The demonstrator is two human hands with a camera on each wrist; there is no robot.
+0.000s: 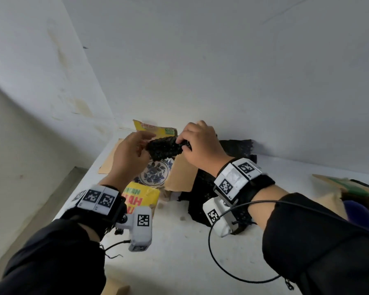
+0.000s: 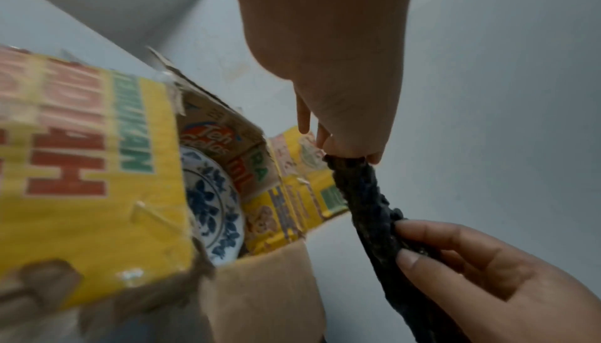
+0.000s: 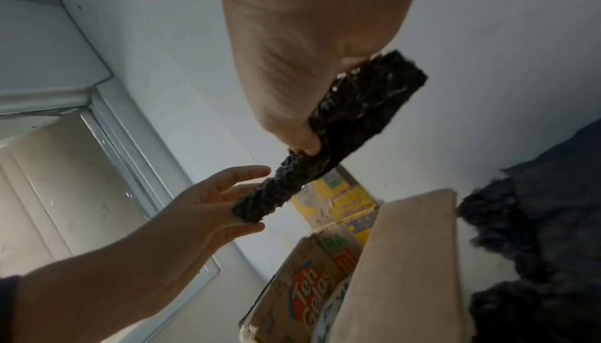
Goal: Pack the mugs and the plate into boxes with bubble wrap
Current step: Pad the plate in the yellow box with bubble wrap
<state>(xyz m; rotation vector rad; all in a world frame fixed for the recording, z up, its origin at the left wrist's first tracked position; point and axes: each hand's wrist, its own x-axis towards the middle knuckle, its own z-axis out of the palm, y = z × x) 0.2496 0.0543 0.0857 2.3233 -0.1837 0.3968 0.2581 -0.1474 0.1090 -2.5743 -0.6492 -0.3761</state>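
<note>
Both ends of a black bubble wrap strip [image 1: 165, 148] pinched up in the air: left hand [image 1: 130, 155] fingers on one end, right hand [image 1: 200, 143] fingers gripping the other. Blue-patterned plate [image 1: 155, 173] already down in the open yellow box [image 1: 142, 195] right below. Best to flatten the strip out, lower it centred over the plate, then tuck the edges against the box walls, probably.

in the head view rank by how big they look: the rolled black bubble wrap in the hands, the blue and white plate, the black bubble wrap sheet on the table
1. Black bubble wrap sheet, largest even half hidden by the right arm.
2 and 3. Rolled black bubble wrap and plate: unsure. They look alike, the roll is nearer the camera, and the plate is partly hidden.
</note>
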